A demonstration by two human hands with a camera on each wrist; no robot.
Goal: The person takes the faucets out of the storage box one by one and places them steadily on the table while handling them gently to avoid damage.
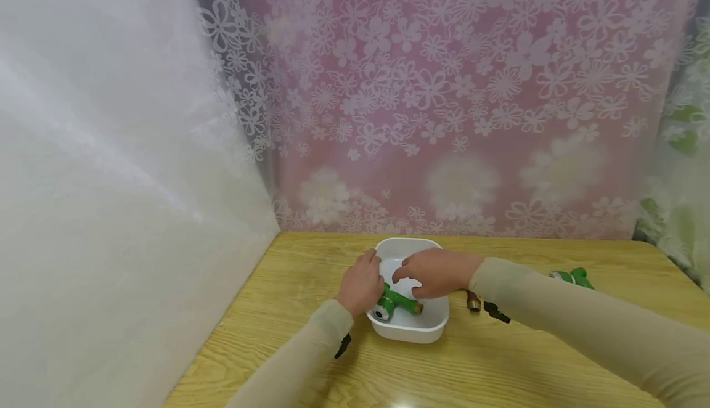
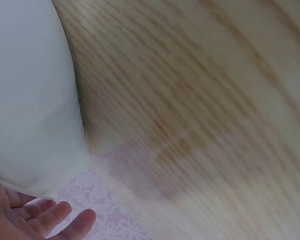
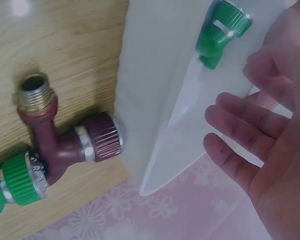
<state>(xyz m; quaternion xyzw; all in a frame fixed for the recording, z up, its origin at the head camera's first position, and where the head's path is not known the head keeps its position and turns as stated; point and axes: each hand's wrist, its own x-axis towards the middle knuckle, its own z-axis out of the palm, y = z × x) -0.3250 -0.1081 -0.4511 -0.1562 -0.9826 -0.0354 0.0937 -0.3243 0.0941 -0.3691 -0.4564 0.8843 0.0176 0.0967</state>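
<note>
A white plastic basin (image 1: pixel 410 334) stands on the table. In it, near the left wall, lies a green angle valve (image 1: pixel 395 302) with a brass threaded end, also seen in the right wrist view (image 3: pixel 222 32). My left hand (image 1: pixel 362 281) holds the basin's left rim, with its thumb side inside and its fingers along the outside. Over the basin's right part hovers my right hand (image 1: pixel 435 271), fingers spread and slightly bent, with nothing between them. It is apart from the green valve.
Right of the basin, a dark red angle valve (image 3: pixel 60 150) lies on the wooden table (image 1: pixel 288 272), partly hidden by the right arm in the head view. Beyond it is another green valve (image 1: pixel 579 277). A floral pink curtain (image 1: pixel 444 118) hangs behind; white sheeting (image 1: pixel 111 211) covers the left.
</note>
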